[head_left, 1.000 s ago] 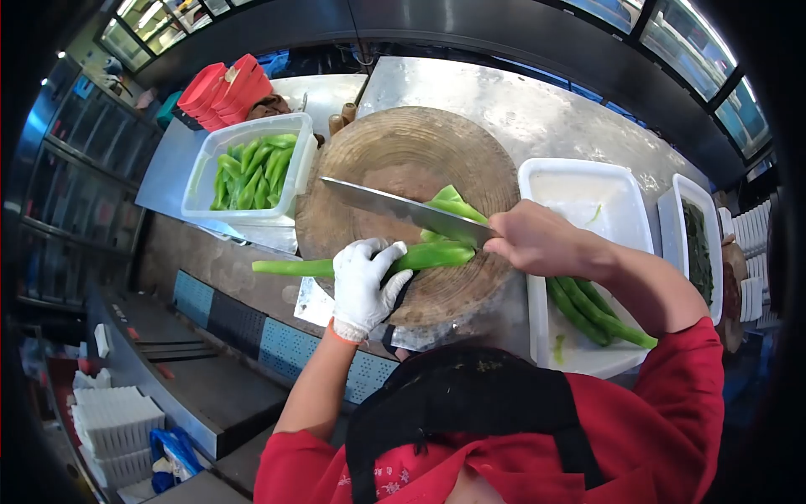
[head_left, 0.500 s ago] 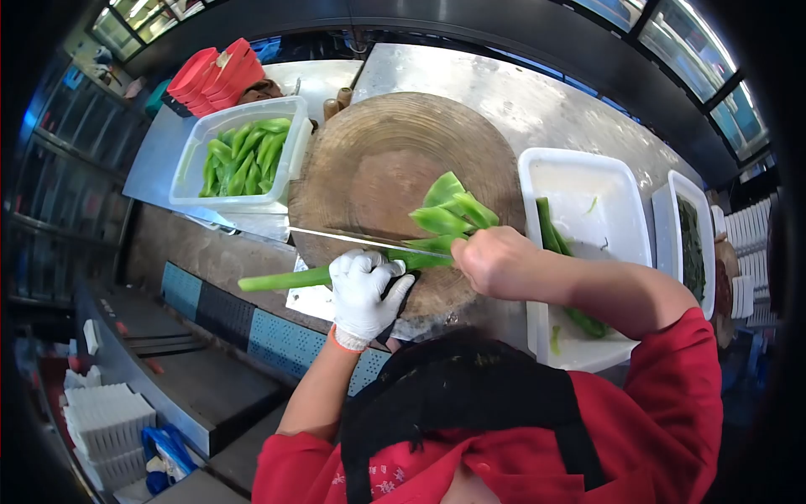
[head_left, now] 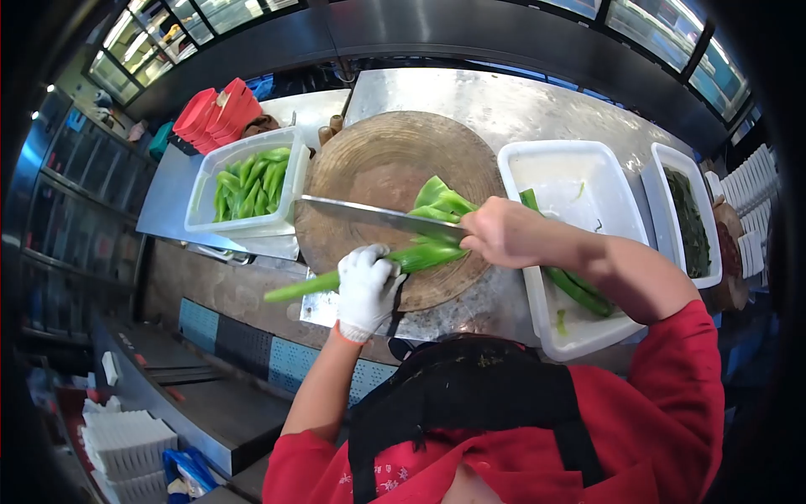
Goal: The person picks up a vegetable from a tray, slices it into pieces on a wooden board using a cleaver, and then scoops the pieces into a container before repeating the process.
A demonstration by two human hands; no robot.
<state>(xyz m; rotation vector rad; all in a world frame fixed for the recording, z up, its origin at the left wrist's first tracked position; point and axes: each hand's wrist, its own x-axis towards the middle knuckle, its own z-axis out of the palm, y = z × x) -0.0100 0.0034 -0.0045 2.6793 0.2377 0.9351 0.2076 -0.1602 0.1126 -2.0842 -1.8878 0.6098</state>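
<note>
My left hand (head_left: 365,286), in a white glove, is closed round a long green vegetable stalk (head_left: 424,254). The stalk lies across the near part of a round wooden chopping block (head_left: 353,168), and its thin end sticks out past the block's left edge. My right hand (head_left: 504,231) grips a large kitchen knife (head_left: 369,216) by its handle, which the fingers hide. The blade is tilted and points left, above the block and beyond the stalk. Several wide green cut pieces (head_left: 439,197) lie on the block behind the blade.
Left of the block, a plastic tub (head_left: 195,217) holds green slices (head_left: 250,186). At right, a white tub (head_left: 571,149) contains dark green stalks (head_left: 578,290); beyond it, another tub (head_left: 659,218) holds dark leaves. Red containers (head_left: 217,116) stand at the back left.
The knife has lifted away from the stalk, its blade now showing its broad face. My left hand still holds the stalk. The whole view has shifted slightly.
</note>
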